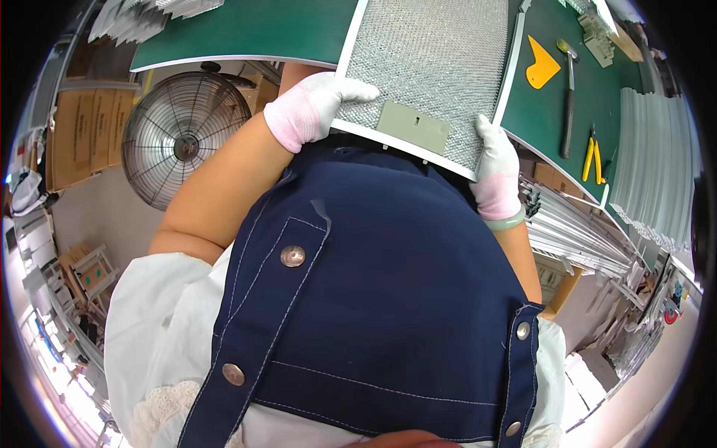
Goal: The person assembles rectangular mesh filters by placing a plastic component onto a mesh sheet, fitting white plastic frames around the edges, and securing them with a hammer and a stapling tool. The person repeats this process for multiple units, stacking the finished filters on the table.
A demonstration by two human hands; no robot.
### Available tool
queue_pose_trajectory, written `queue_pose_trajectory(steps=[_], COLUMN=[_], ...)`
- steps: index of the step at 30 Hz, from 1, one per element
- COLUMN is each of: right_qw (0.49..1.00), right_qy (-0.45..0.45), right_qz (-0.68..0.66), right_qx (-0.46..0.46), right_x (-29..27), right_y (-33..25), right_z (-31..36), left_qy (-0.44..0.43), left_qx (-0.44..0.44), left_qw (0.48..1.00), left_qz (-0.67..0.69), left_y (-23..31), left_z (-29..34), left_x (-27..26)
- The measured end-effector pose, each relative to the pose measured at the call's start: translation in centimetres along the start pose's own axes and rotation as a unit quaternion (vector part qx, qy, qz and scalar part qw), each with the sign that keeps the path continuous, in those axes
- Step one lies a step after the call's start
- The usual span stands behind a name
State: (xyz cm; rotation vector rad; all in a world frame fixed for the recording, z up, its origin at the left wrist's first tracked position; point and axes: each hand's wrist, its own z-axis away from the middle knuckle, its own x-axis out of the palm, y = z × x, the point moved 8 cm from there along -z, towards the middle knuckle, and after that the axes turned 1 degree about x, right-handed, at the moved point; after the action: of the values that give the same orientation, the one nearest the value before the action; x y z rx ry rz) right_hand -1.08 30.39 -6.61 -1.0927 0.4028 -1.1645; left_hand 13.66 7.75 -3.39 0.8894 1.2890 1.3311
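Note:
A silvery mesh filter panel (433,52) in a pale metal frame lies in front of me, its near edge jutting over the table's edge toward my apron. My left hand (317,104), in a white glove with a pink cuff, grips the near left corner, thumb laid over the mesh. At the near right corner my right hand (497,160), gloved alike, is closed round the frame with its thumb on top. Fingers beneath the panel are hidden. Between the hands, a grey-green slotted plate (413,128) sits on the mesh by the near frame bar.
On the green tabletop (254,33) to the right are a yellow scraper (541,64), a hammer (569,104) and yellow-handled pliers (592,158). Stacked metal strips (657,164) stand at the far right. A floor fan (186,142) and cardboard boxes (89,134) are on the left.

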Motion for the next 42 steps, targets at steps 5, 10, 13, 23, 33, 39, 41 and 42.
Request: queue_pose_trajectory(steps=[5, 10, 13, 23, 33, 39, 41, 42], right_qw=[0.996, 0.995, 0.991, 0.989, 0.972, 0.944, 0.919, 0.936], right_qy=[-0.045, -0.098, -0.133, -0.111, -0.131, -0.173, -0.169, -0.154], right_qz=[0.057, 0.014, -0.008, 0.091, 0.14, 0.216, 0.26, 0.208], right_qx=[-0.043, -0.022, -0.011, -0.041, -0.138, -0.179, -0.242, -0.241], right_x=[0.0, 1.4, 3.2, 2.9, 5.1, 6.5, 6.1, 5.8], right_y=[-0.5, -1.4, -2.5, -2.3, -4.9, -6.9, -6.8, -6.8], right_z=[0.3, 1.5, 2.9, 4.0, 4.7, 6.0, 6.3, 6.7], left_qy=[-0.021, 0.165, 0.088, -0.023, 0.079, 0.193, 0.166, 0.144], left_qx=[-0.023, -0.077, 0.03, 0.001, 0.012, 0.036, 0.08, 0.078], left_qw=[0.997, 0.983, 0.983, 0.992, 0.996, 0.98, 0.983, 0.983], left_qz=[0.073, -0.012, -0.156, -0.122, -0.039, -0.019, 0.026, 0.085], left_y=[-1.5, 1.0, 2.3, 4.6, 10.4, 13.9, 14.6, 14.8], left_z=[0.0, 0.2, 0.1, -3.8, -5.6, -5.7, -5.6, -5.6], left_x=[0.3, -1.8, -2.2, -5.3, -9.0, -11.4, -11.1, -10.8])
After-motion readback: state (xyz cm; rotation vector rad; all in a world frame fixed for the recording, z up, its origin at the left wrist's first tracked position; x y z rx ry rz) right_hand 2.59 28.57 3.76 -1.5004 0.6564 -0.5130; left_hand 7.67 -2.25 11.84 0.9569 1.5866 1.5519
